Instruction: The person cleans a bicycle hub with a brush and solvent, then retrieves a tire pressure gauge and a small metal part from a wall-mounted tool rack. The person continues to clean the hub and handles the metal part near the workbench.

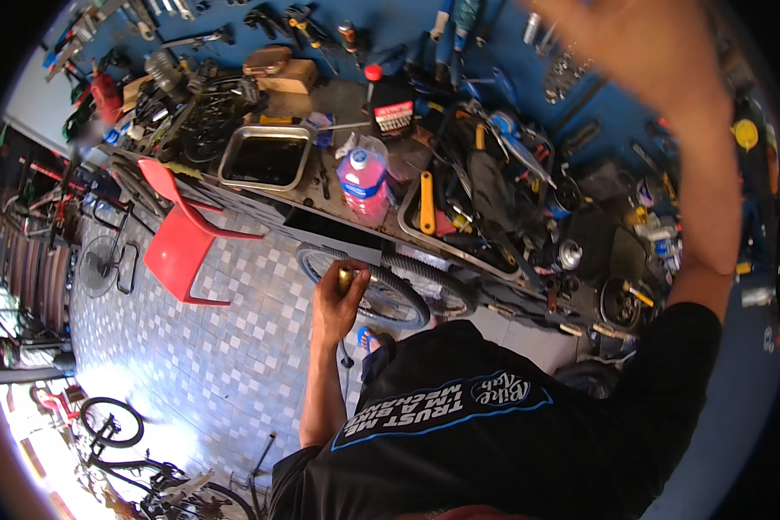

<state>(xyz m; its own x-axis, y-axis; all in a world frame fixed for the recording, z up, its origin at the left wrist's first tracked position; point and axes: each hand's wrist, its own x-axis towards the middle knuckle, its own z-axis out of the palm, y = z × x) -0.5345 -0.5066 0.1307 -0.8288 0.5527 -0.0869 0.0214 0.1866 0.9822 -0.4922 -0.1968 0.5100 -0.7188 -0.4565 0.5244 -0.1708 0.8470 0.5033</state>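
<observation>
My left hand is held in front of my body, over the floor and close to the bench's front edge. Its fingers are wrapped round a small brass-coloured piece, rounded like a handle end; the rest of it is hidden in the grip. A thin dark rod shows below that hand, but I cannot tell whether it belongs to the piece. High at the upper right, my right hand is raised in front of the blue tool wall, near hanging wrenches. Motion smears its fingers.
The cluttered workbench bears a metal tray of dark liquid, a pink-filled bottle, a black red-capped bottle and heaped tools. A red chair stands left. Bicycle wheels sit under the bench; bicycles stand lower left.
</observation>
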